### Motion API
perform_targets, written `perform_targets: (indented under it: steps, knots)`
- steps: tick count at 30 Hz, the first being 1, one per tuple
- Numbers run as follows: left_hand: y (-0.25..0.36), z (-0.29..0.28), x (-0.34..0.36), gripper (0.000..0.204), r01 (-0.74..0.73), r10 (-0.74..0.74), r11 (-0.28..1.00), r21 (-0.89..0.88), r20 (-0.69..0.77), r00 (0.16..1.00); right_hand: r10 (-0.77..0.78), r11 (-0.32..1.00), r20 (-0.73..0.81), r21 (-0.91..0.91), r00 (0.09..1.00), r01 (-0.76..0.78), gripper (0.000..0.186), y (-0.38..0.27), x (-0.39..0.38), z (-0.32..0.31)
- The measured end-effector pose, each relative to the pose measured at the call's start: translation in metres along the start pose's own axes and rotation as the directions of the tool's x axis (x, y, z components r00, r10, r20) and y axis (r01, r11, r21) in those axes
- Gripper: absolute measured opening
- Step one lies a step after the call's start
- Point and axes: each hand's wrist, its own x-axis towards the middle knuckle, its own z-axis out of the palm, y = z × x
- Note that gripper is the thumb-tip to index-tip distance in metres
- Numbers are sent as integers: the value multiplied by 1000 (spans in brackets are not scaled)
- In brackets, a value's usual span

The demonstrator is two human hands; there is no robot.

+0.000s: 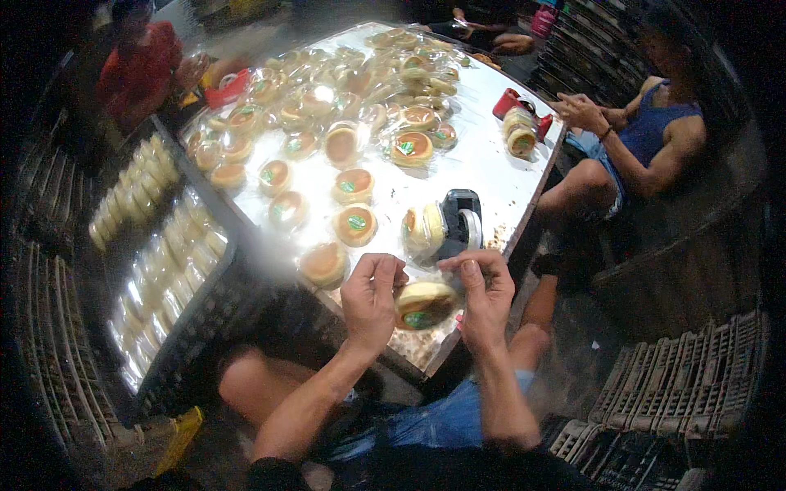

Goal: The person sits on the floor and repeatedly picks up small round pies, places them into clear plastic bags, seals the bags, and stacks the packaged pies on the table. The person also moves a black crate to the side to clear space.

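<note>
A round bun with a browned face and a green label, in a clear plastic bag [427, 304], hangs between my two hands over the table's near corner. My left hand [370, 301] is closed in a pinch at the bag's left side. On the other side my right hand [486, 296] pinches the bag's upper right edge with thumb and forefinger. Just beyond them stands a black tape dispenser [462, 225] with a white roll. Several bagged buns [423, 232] lean upright against its left side. More wrapped buns [354, 225] lie flat to the left of it.
A heap of bagged buns [340, 90] covers much of the white table [483, 147]. To the left, a dark crate [237, 254] holds rows of wrapped buns. A co-worker in blue [655, 139] sits at right near a red tape dispenser [508, 102]. Stacked crates [671, 380] stand lower right.
</note>
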Motion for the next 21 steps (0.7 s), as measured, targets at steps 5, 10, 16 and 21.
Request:
perform_targets:
  steps: [5, 10, 16, 21]
  knots:
    - [-6, -6, 13, 28, 54, -76, 989, 135, 162, 984, 65, 945, 16, 320, 998, -67, 15, -7, -3, 21]
    - [4, 7, -3, 43, -486, 485, 852, 197, 55, 873, 43, 920, 142, 381, 989, -94, 14, -14, 2, 18]
    - [28, 5, 4, 20, 260, -180, 912, -316, 261, 948, -415, 883, -78, -274, 906, 381, 27, -15, -6, 24]
    - [27, 3, -4, 15, 116, -113, 993, -27, 86, 990, -257, 826, 213, -459, 943, 329, 44, -5, -17, 26]
